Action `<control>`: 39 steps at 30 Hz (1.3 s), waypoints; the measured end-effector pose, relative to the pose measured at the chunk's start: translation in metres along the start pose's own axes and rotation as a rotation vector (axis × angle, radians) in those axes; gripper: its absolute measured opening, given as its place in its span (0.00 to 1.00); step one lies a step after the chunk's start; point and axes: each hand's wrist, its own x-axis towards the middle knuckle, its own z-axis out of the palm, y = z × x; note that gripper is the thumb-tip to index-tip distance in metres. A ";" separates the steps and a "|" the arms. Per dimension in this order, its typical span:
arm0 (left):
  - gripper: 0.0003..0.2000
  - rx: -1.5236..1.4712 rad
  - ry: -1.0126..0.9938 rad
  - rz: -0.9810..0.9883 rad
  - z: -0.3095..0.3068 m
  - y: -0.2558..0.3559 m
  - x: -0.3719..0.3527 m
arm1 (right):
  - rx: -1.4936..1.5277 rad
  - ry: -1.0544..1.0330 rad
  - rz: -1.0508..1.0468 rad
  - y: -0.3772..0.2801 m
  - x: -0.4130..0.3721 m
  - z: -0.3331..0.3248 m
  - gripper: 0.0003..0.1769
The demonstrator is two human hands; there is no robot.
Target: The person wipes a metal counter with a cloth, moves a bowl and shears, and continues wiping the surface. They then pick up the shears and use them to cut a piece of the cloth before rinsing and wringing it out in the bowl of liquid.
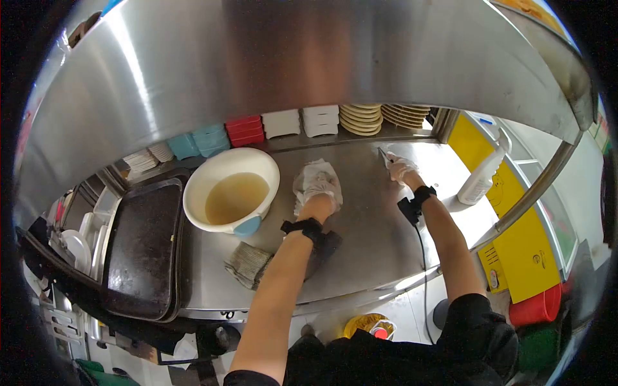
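Observation:
In the middle of the steel counter [360, 238], my left hand [320, 186] in a thin clear glove presses down on a crumpled white cloth [317, 168]. Its fingers are mostly hidden against the cloth. Farther right, my gloved right hand [403, 170] is closed around a small flat tool with a dark, thin blade [383, 156], whose exact kind I cannot make out. Left of the cloth stands a white basin [195, 193] of cloudy brownish water. A folded grey-brown rag [246, 262] lies on the counter below the basin, near my left forearm.
Dark baking trays [141, 251] are stacked at the left. Along the back stand blue dishes [209, 138], red dishes [244, 130], white dishes [320, 121] and beige plates [360, 120]. A white spray bottle [479, 180] is at the right. A steel shelf [290, 64] overhangs the counter.

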 end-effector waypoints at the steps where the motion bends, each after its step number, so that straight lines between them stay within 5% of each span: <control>1: 0.17 -0.007 0.014 -0.007 -0.001 -0.002 0.001 | -0.126 0.022 -0.009 0.001 0.028 0.020 0.18; 3: 0.19 -0.028 -0.080 -0.055 -0.001 -0.001 0.002 | -0.143 0.091 -0.143 -0.003 0.074 0.049 0.15; 6: 0.21 0.036 -0.055 -0.016 -0.019 0.009 -0.012 | -0.233 0.474 -0.865 -0.032 -0.003 -0.053 0.14; 9: 0.22 0.038 -0.130 -0.019 -0.026 0.012 -0.017 | 0.333 0.120 -0.088 -0.070 -0.037 -0.086 0.18; 11: 0.23 0.042 -0.092 -0.012 -0.014 0.007 -0.011 | 0.406 0.058 0.069 -0.069 -0.049 -0.095 0.22; 13: 0.23 0.050 -0.028 -0.002 -0.007 0.002 -0.007 | 0.319 -0.023 0.104 -0.064 -0.051 -0.095 0.26; 17: 0.22 0.082 -0.108 0.012 -0.013 0.005 -0.001 | -0.445 0.057 -0.292 -0.054 -0.063 -0.085 0.29; 20: 0.23 0.126 -0.153 0.008 -0.007 0.001 0.000 | 0.887 -0.176 0.117 -0.058 -0.109 -0.123 0.30; 21: 0.23 0.160 -0.124 0.027 -0.003 0.000 0.003 | -0.040 -0.142 -0.188 -0.055 -0.104 -0.115 0.31; 23: 0.25 0.202 -0.025 0.042 -0.002 0.002 0.004 | -0.977 -0.087 -0.466 -0.046 -0.092 -0.092 0.31; 26: 0.28 0.243 -0.041 0.033 -0.016 0.012 -0.004 | 0.316 -0.082 -0.070 -0.054 -0.103 -0.098 0.32; 30: 0.30 0.235 -0.135 -0.021 -0.016 0.011 -0.002 | 0.649 -0.047 0.138 -0.060 -0.103 -0.105 0.31; 33: 0.30 0.230 0.027 -0.026 0.020 -0.007 0.025 | 0.522 -0.145 -0.006 -0.066 -0.107 -0.116 0.33; 35: 0.29 0.233 0.047 -0.014 0.011 0.000 0.015 | -0.087 -0.027 -0.091 -0.059 -0.096 -0.100 0.32; 39: 0.24 0.280 0.045 0.033 0.022 -0.011 0.030 | -0.012 0.034 -0.107 -0.056 -0.084 -0.081 0.29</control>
